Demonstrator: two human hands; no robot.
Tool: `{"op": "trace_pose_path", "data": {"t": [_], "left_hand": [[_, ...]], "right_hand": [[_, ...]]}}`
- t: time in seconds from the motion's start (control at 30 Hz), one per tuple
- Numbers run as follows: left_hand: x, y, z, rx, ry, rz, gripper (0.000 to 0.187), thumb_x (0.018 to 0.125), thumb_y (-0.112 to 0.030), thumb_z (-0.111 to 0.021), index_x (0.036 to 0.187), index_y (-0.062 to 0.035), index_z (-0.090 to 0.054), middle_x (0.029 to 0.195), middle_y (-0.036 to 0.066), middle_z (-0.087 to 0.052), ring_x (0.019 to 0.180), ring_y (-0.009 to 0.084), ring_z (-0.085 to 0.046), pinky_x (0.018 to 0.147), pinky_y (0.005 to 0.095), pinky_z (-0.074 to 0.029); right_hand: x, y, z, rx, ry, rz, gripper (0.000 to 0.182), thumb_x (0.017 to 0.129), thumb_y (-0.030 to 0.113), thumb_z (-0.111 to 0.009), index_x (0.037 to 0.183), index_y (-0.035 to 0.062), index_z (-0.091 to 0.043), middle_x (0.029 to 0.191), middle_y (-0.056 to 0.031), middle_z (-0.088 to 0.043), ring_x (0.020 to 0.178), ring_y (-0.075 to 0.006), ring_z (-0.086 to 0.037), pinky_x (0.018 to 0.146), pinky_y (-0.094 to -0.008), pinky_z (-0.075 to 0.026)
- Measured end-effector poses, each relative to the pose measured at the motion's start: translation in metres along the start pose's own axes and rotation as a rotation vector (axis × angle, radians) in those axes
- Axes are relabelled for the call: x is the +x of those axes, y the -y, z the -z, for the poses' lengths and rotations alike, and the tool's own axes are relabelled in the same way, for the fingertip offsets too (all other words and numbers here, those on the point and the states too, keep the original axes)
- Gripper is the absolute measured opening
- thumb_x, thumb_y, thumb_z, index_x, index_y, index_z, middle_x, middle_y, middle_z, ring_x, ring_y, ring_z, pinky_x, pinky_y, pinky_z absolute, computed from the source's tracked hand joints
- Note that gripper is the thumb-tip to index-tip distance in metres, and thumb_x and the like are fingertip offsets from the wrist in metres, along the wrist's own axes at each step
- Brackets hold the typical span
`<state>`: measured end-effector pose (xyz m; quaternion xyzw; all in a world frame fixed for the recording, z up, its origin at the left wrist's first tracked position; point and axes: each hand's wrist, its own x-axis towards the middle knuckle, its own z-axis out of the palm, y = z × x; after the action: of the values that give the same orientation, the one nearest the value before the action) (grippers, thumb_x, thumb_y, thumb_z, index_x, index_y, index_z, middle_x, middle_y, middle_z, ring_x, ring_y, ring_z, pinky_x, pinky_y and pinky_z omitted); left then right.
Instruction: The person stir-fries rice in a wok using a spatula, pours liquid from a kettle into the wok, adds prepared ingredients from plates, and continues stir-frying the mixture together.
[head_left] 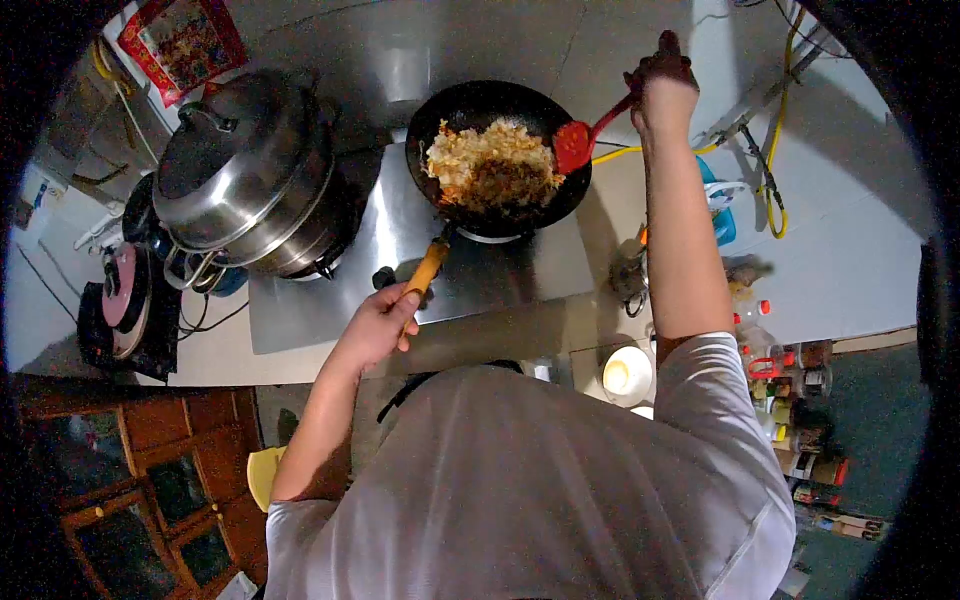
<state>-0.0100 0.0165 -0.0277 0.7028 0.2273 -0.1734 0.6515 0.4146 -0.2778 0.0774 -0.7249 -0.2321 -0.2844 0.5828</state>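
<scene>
A black wok (440, 110) sits on the right side of the stove, with fried rice (490, 150) in it, pale at the top and darker brown toward the front. My left hand (378, 328) is wrapped round the wok's wooden handle (428, 268). Up at the right, my right hand (664, 88) grips a red spatula (574, 146) by its handle. The spatula's blade lies over the wok's right rim, at the edge of the rice.
Left of the wok stands a large steel steamer pot (235, 180) with a domed lid. A red packet (183, 45) is behind it. The steel stove top (330, 295) lies below both. A white bowl (627, 372) and several bottles (765, 360) stand at the right. A yellow hose (775, 190) runs along the wall.
</scene>
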Motion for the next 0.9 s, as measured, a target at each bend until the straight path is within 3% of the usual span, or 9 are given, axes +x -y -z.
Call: {"op": "trace_pose_path", "data": {"t": [0.07, 0.1, 0.2, 0.33, 0.47, 0.6, 0.67, 0.73, 0.9], "left_hand": [[0.006, 0.007, 0.005, 0.018, 0.029, -0.025, 0.042, 0.102, -0.033, -0.053, 0.132, -0.0035, -0.055, 0.080, 0.000, -0.056, 0.060, 0.0080, -0.052, 0.052, 0.0236, -0.045], [0.009, 0.010, 0.007, 0.046, 0.052, -0.047, 0.041, 0.102, -0.033, -0.052, 0.131, -0.0035, -0.056, 0.079, 0.001, -0.057, 0.058, 0.0083, -0.051, 0.052, 0.0241, -0.045], [0.010, 0.011, 0.011, 0.036, 0.049, -0.021, 0.039, 0.102, -0.031, -0.051, 0.130, -0.0028, -0.056, 0.076, 0.002, -0.057, 0.055, 0.0090, -0.050, 0.052, 0.0253, -0.044], [0.009, 0.014, 0.013, 0.009, 0.022, -0.008, 0.037, 0.102, -0.028, -0.050, 0.129, -0.0024, -0.055, 0.074, 0.003, -0.059, 0.052, 0.0099, -0.050, 0.052, 0.0261, -0.044], [0.013, 0.020, 0.012, 0.085, 0.024, -0.018, 0.040, 0.102, -0.027, -0.050, 0.135, -0.0052, -0.053, 0.077, 0.004, -0.062, 0.054, 0.0099, -0.052, 0.052, 0.0265, -0.044], [0.013, 0.021, 0.009, 0.079, 0.049, -0.052, 0.045, 0.102, -0.028, -0.049, 0.142, -0.0066, -0.049, 0.078, 0.004, -0.061, 0.053, 0.0094, -0.051, 0.053, 0.0255, -0.045], [0.008, 0.012, 0.008, 0.070, 0.052, -0.033, 0.045, 0.103, -0.028, -0.048, 0.142, -0.0066, -0.048, 0.078, 0.004, -0.061, 0.053, 0.0091, -0.051, 0.053, 0.0250, -0.045], [0.007, 0.009, 0.007, 0.056, 0.048, -0.017, 0.045, 0.103, -0.027, -0.048, 0.143, -0.0066, -0.048, 0.078, 0.004, -0.060, 0.053, 0.0089, -0.050, 0.053, 0.0246, -0.045], [0.010, 0.019, 0.007, 0.030, 0.049, -0.079, 0.044, 0.103, -0.031, -0.050, 0.139, -0.0063, -0.052, 0.078, 0.003, -0.059, 0.055, 0.0082, -0.050, 0.053, 0.0243, -0.046]], "right_hand": [[-0.024, 0.063, -0.012, -1.064, 0.034, 0.494, 0.038, 0.092, 0.024, -0.066, 0.116, -0.0010, -0.051, 0.081, -0.0142, -0.060, 0.070, -0.0308, -0.059, 0.066, -0.0431, -0.050], [-0.027, 0.058, -0.021, -1.094, 0.023, 0.462, 0.045, 0.080, 0.020, -0.076, 0.112, -0.0036, -0.056, 0.084, -0.0195, -0.063, 0.074, -0.0360, -0.062, 0.065, -0.0448, -0.051], [-0.052, 0.033, -0.045, -0.229, -0.196, -0.347, 0.047, 0.097, 0.039, -0.057, 0.075, -0.0023, -0.058, 0.063, -0.0147, -0.056, 0.055, -0.0287, -0.054, 0.056, -0.0423, -0.045], [-0.061, -0.017, -0.049, 0.272, -0.473, -0.618, 0.036, 0.098, 0.033, -0.054, 0.079, 0.0025, -0.052, 0.062, -0.0086, -0.050, 0.058, -0.0245, -0.051, 0.054, -0.0417, -0.044], [-0.053, -0.085, -0.066, 0.611, -0.383, -0.689, 0.024, 0.096, 0.025, -0.054, 0.089, 0.0020, -0.053, 0.061, -0.0099, -0.050, 0.059, -0.0253, -0.051, 0.056, -0.0414, -0.045], [-0.065, 0.034, -0.108, 0.586, -0.229, -0.699, 0.022, 0.095, 0.024, -0.056, 0.083, 0.0053, -0.057, 0.072, -0.0093, -0.056, 0.068, -0.0243, -0.054, 0.064, -0.0383, -0.048], [-0.081, 0.036, -0.112, 0.200, 0.235, -0.279, 0.024, 0.095, 0.024, -0.056, 0.080, 0.0053, -0.058, 0.076, -0.0064, -0.057, 0.071, -0.0219, -0.054, 0.064, -0.0358, -0.046], [-0.111, 0.078, -0.117, 0.432, 0.528, -0.219, 0.030, 0.096, 0.026, -0.055, 0.076, 0.0045, -0.057, 0.075, -0.0027, -0.057, 0.071, -0.0182, -0.054, 0.064, -0.0326, -0.045], [-0.150, 0.103, -0.101, 0.316, 0.626, -0.096, 0.045, 0.098, 0.038, -0.056, 0.068, 0.0045, -0.052, 0.070, 0.0006, -0.055, 0.071, -0.0112, -0.053, 0.064, -0.0289, -0.044]]}}
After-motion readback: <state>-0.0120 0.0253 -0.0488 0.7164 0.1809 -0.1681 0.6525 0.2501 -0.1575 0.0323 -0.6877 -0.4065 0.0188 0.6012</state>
